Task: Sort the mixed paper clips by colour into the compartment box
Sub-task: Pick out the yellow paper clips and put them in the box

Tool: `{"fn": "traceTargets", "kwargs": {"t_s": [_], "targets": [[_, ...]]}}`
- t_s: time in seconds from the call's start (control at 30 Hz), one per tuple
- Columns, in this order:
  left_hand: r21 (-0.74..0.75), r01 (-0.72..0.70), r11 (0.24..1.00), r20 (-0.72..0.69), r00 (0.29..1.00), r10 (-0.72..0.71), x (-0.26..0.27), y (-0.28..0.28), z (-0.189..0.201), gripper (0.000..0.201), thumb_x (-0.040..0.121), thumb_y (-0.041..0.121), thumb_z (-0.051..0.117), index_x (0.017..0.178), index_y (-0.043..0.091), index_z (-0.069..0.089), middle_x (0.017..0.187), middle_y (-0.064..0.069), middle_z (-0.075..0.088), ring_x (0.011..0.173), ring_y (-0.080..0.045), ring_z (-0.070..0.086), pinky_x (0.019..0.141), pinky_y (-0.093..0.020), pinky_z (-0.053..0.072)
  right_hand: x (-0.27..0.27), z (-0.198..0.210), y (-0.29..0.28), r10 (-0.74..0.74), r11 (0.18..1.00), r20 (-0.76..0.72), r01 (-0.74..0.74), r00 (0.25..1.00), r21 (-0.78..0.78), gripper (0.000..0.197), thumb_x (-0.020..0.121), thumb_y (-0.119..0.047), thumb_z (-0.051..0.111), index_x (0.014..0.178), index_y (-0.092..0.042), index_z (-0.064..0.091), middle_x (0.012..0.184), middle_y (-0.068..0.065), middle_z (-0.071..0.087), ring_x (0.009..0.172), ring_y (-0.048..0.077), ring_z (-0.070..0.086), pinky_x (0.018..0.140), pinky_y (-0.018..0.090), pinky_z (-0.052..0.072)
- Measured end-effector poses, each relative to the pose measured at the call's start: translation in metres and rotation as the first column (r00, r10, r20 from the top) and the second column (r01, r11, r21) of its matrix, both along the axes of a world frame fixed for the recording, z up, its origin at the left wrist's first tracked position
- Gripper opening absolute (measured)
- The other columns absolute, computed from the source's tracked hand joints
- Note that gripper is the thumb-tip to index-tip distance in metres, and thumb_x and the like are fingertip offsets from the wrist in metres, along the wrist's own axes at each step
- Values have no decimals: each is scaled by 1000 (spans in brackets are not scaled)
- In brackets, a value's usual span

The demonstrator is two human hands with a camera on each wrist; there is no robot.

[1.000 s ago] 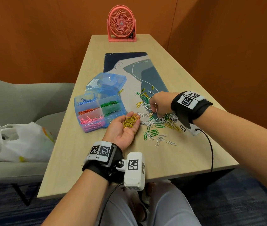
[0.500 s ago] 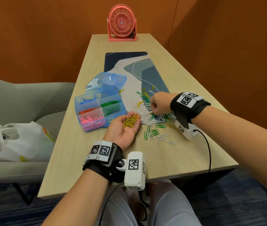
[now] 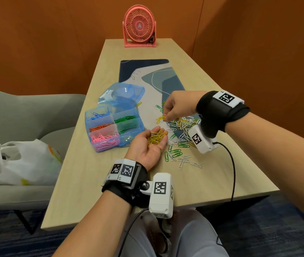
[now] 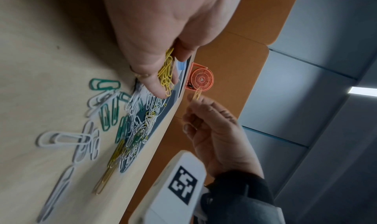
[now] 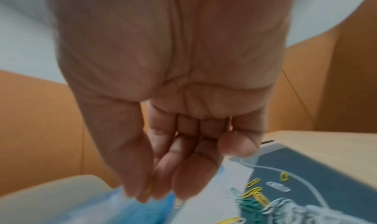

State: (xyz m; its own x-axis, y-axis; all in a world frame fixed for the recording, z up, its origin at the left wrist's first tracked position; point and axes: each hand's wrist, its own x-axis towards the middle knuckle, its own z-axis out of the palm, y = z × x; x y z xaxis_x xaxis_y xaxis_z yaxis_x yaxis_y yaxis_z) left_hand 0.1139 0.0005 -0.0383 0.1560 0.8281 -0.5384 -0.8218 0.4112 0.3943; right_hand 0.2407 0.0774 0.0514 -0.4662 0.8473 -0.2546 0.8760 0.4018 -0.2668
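Our right hand (image 3: pixel 179 106) has lifted off the pile (image 3: pixel 182 125) at frame centre, pinching a yellow clip (image 3: pixel 160 118); our left hand (image 3: pixel 148 145) cups the yellow batch (image 3: pixel 156 136), nearly ready for the compartment box (image 3: pixel 99 119).

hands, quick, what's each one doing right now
Left hand: open, palm up, cupping a pile of yellow clips.
Right hand: fingers pinching a yellow clip above the mat.

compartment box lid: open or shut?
Open. The lid is flipped back behind the compartment box, and the blue, orange, pink and green clips in its compartments lie uncovered in the head view.
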Motion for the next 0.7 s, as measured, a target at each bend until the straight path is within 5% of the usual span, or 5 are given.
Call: {"fn": "traceTargets", "kwargs": {"t_s": [0.1,0.23,0.4,0.53,0.7], "targets": [[-4,-9,1000,31,999,9,1,3,-1,36,102,16,30,94,-5,58,94,-19,59,102,-29,55,96,-40,42,-4,0,3,26,998,-61,-29,998,-59,10,88,-24,65,93,-19,72,80,-5,71,67,5,62,70,19,48],[2,-26,1000,63,998,26,-4,3,-3,35,102,16,32,93,-6,58,90,-19,59,89,-29,57,100,-40,42,-13,-15,21,-53,992,43,48,998,115,16,88,-13,60,96,-11,74,85,1,70,76,14,63,69,23,47],[7,-11,1000,47,999,11,-7,5,-4,34,102,15,33,94,-5,59,92,-19,59,89,-29,58,91,-41,45,-32,-41,42,-35,976,88,15,995,216,17,86,-9,59,95,-10,73,98,7,72,92,24,65,76,26,48],[12,10,1000,25,1000,-11,-10,6,-4,35,102,16,33,92,-5,59,93,-19,59,86,-28,59,90,-40,45,-33,-50,53,-67,982,150,39,986,183,14,77,-15,76,87,-13,67,91,4,66,82,19,57,68,24,42],[12,30,999,26,999,-31,-10,7,-6,36,102,17,32,90,-4,59,93,-18,59,87,-28,59,88,-41,47,-23,-44,55,-74,990,235,42,969,136,17,74,-14,79,88,-10,71,86,4,68,84,19,61,61,23,44]]}}
